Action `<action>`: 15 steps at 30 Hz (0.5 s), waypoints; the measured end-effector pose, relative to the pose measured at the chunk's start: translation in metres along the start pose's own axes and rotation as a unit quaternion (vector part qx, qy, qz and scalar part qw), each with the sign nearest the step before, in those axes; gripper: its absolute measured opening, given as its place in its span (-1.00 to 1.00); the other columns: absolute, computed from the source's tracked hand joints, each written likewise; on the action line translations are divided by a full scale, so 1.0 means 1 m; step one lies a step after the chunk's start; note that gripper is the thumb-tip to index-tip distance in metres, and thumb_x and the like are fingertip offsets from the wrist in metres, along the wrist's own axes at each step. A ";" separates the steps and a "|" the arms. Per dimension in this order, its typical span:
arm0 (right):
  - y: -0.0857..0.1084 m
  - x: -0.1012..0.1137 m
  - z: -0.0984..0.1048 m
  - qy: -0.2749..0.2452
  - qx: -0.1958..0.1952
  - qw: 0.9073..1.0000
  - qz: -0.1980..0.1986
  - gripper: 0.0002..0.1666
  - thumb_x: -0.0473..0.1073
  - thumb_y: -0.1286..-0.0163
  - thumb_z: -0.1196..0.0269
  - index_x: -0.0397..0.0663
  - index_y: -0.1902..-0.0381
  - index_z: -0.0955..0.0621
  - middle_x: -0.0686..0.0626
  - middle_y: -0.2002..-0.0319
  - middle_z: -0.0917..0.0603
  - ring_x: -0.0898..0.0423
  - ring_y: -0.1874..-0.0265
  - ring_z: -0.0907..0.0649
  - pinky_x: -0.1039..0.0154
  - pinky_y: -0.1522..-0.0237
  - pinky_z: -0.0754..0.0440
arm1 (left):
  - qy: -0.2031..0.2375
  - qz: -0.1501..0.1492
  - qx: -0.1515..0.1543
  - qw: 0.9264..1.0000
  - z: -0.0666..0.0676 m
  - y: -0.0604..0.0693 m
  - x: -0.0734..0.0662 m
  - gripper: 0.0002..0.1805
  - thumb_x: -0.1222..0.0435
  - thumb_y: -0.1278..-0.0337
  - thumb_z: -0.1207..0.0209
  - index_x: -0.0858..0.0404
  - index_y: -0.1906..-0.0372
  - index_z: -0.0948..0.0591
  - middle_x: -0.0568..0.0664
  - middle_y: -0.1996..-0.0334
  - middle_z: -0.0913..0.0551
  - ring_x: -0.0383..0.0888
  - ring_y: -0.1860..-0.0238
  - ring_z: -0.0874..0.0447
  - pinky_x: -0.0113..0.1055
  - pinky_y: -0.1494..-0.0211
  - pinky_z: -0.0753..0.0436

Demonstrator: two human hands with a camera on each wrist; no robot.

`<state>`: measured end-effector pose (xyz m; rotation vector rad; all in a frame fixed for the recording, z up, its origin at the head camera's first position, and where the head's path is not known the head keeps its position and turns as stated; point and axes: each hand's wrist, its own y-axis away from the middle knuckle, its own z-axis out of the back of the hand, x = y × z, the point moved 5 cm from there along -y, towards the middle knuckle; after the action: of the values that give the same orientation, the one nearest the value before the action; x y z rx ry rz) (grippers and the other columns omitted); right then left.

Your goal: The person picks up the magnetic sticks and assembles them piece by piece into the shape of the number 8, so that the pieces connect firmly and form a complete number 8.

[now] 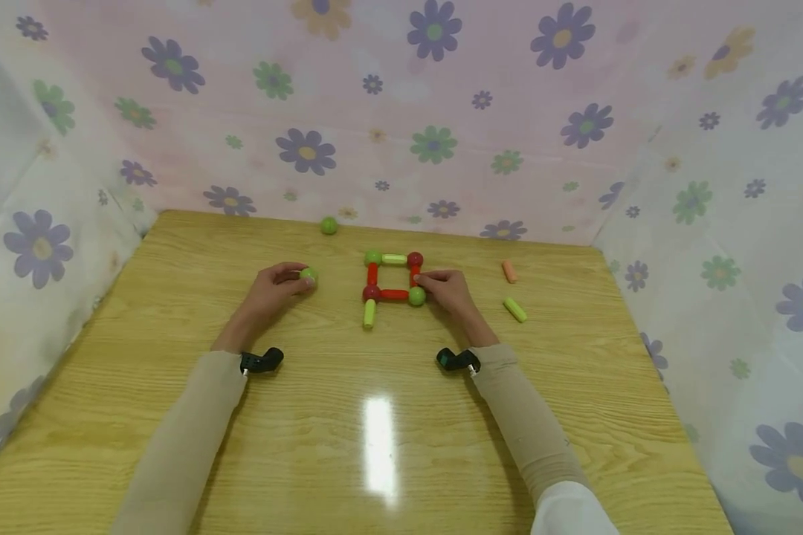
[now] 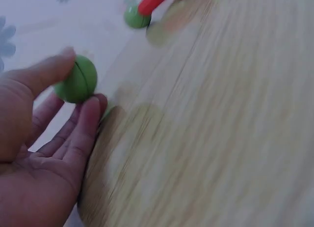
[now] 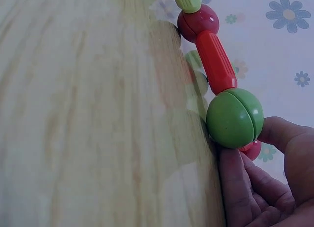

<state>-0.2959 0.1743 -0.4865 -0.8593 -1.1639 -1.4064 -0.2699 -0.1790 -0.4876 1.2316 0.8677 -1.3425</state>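
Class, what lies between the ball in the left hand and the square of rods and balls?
Only bare table: the head view shows nothing lying between the green ball in the left hand and the square.

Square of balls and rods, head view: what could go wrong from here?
The left hand holds a green ball between thumb and fingers; being round, it might slip and roll along the table.
The right hand grips the right-side red rod, so a tug could shift the square or open a joint.
The lime rod jutting toward the person has a free near end, and could be knocked askew.
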 end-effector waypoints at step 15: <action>-0.001 0.001 0.000 0.004 0.020 1.000 -0.021 -0.51 -0.02 -0.44 -0.33 -0.27 -0.15 -0.68 -0.24 -0.14 -0.67 0.10 0.08 -0.72 0.26 0.00 -0.69 | 0.015 0.005 0.145 0.989 -0.069 0.023 -0.003 -0.49 0.32 -0.17 -0.43 0.35 -0.21 -0.59 0.11 -0.13 -0.65 -0.10 -0.11 -0.62 -0.35 -0.15 -0.57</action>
<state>-0.2974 0.1741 -0.4855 -0.8036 -1.2066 -1.4143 -0.2348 -0.1161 -0.4951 1.4799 0.7011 -1.4818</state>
